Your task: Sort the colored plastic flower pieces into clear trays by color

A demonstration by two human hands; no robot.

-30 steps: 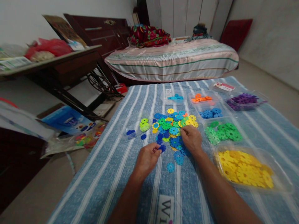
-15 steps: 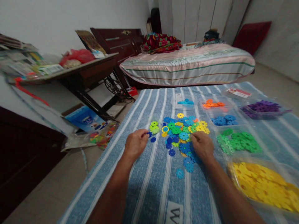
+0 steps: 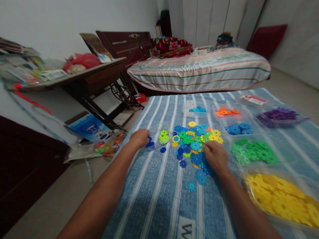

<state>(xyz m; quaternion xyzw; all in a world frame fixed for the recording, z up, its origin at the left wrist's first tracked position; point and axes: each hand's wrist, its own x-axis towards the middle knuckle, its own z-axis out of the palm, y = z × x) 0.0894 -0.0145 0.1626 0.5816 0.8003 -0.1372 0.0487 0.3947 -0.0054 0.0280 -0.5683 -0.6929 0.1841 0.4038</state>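
A mixed pile of coloured plastic snowflake discs [image 3: 193,139] lies on a blue striped blanket [image 3: 159,189]. My left hand [image 3: 138,137] reaches out to the left, with curled fingers over a clear tray [image 3: 156,132] that holds dark blue discs [image 3: 150,144] and lime discs [image 3: 163,136]. A dark blue disc sits at its fingertips. My right hand [image 3: 215,156] rests knuckles up on the near right side of the pile, fingers bent down among blue discs; what they pinch is hidden.
Clear trays of sorted discs stand to the right: yellow [image 3: 281,196], green [image 3: 254,151], blue [image 3: 235,127], orange [image 3: 225,112], purple [image 3: 279,114], cyan [image 3: 198,109]. A bed [image 3: 199,69] lies beyond. At left are a cluttered table [image 3: 87,76] and a blue box [image 3: 88,127].
My left hand has carried a dark blue disc from the pile's near edge leftwards to the clear tray. The right hand stayed on the pile. The view swung left.
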